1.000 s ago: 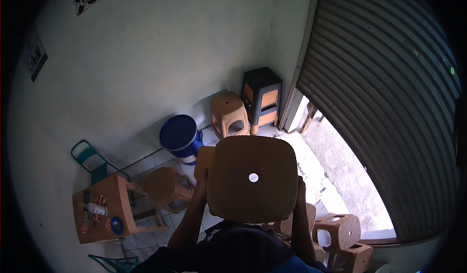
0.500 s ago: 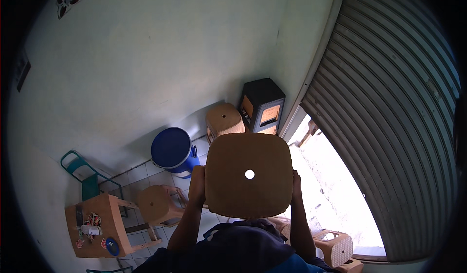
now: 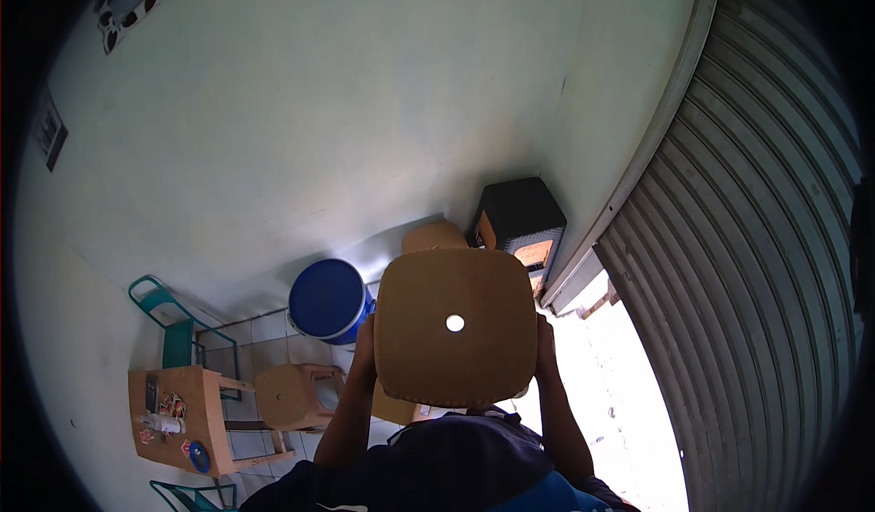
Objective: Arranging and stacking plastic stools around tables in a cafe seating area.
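A brown plastic stool (image 3: pixel 456 362) is held up in front of me, its square seat with rounded corners and a central hole facing up. My left hand (image 3: pixel 365 346) grips its left side and my right hand (image 3: pixel 544 343) its right side. Both hands are closed, with most fingers hidden behind the edges; the stool's legs are hidden below the seat. Just past its far edge shows part of another brown stool (image 3: pixel 435 235). Under its near left corner, a tan surface (image 3: pixel 392 407) shows partly.
A blue lidded drum (image 3: pixel 326 299) stands by the wall, and a stack of black stools (image 3: pixel 522 206) fills the corner. To the left are a brown stool (image 3: pixel 283 397), a wooden table (image 3: pixel 211 421) with small items and a green chair (image 3: pixel 178 339). A partly raised roller shutter (image 3: pixel 775 238) borders the bright doorway.
My view has turned, so the room shifts right and down in the picture. The held stool now covers more of the far brown stool. The stools at the lower right have left the view.
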Motion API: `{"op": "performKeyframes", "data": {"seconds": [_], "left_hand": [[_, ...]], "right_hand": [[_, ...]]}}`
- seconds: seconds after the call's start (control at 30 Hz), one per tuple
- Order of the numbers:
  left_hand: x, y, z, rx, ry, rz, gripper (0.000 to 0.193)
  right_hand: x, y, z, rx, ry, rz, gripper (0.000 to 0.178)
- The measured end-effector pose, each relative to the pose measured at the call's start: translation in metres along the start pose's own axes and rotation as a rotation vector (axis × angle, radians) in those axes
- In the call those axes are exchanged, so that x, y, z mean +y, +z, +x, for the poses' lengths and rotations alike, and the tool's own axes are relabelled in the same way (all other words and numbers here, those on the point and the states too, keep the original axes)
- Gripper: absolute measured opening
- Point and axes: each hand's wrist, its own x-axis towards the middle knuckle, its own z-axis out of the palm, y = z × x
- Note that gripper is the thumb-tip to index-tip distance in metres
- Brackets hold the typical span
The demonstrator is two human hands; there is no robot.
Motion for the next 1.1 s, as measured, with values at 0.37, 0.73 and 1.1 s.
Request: {"op": "performKeyframes", "data": {"seconds": [0.37, 0.73, 1.1], "left_hand": [[0.014, 0.048, 0.088, 0.141, 0.048, -0.115, 0.03], [0.029, 0.033, 0.17, 0.2, 0.071, -0.313, 0.03], [0.041, 0.032, 0.29, 0.279, 0.064, -0.043, 0.031]], "right_hand": [[0.026, -0.001, 0.141, -0.114, -0.012, 0.123, 0.026], [0.003, 0.044, 0.245, -0.274, 0.063, 0.194, 0.029], [0.058, 0.123, 0.371, -0.337, 0.262, 0.355, 0.033]]}}
